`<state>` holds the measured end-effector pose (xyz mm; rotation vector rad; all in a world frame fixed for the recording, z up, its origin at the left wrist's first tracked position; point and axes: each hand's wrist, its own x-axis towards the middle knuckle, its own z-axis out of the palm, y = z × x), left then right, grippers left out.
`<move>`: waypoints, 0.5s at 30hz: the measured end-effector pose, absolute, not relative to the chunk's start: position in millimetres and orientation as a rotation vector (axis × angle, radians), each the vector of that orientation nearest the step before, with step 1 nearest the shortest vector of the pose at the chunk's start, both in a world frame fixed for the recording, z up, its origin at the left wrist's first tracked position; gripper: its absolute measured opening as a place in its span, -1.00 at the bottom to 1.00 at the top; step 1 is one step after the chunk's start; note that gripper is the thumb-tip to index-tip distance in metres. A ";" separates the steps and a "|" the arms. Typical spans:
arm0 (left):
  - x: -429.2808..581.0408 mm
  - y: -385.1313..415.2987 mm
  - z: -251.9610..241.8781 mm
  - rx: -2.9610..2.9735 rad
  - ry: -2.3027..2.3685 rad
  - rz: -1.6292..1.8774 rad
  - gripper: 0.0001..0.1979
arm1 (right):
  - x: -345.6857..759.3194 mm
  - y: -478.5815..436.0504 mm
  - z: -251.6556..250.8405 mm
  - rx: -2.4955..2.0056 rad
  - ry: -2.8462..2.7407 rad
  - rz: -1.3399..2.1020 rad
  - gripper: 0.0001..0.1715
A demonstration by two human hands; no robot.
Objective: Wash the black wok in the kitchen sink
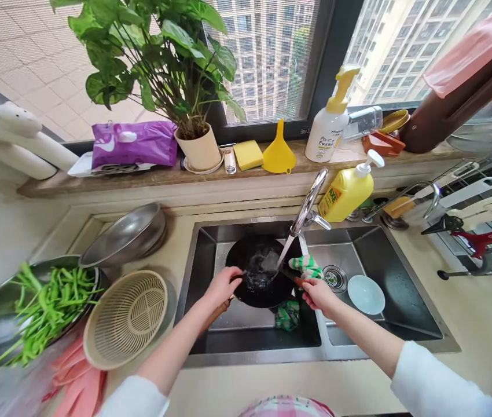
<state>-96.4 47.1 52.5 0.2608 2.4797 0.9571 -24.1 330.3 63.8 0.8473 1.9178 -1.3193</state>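
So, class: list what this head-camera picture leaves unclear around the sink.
- Head view: the black pan has its handle hidden behind the left hand.
- Right hand: the held tool is mostly hidden by the hand.
- Green-and-white cloth: partly behind the tap.
- Bottle labels: too small.

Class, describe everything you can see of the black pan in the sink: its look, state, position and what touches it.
The black pan is round, dark and shallow, seemingly metal with a matt surface. It sits tilted in the left basin of the steel sink, under the tap, whose water stream strikes its inside, leaving foamy wet patches. The left hand grips its near-left rim. The right hand holds something at its right edge; what exactly is unclear. A green-and-white cloth lies just beside its right rim.
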 end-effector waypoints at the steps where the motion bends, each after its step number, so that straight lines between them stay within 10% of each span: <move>1: -86.3 26.4 45.7 0.194 2.489 0.884 -0.85 | -30.3 326.8 58.5 0.834 1.947 -1.318 -0.76; 10: -14.5 -58.0 -9.3 -0.132 2.161 0.773 -0.75 | -41.7 325.4 91.3 0.349 2.085 -1.163 -0.56; 15: -19.0 -50.6 1.2 -0.253 1.851 0.917 -0.51 | -42.1 368.5 154.3 -0.256 2.352 -0.371 -0.65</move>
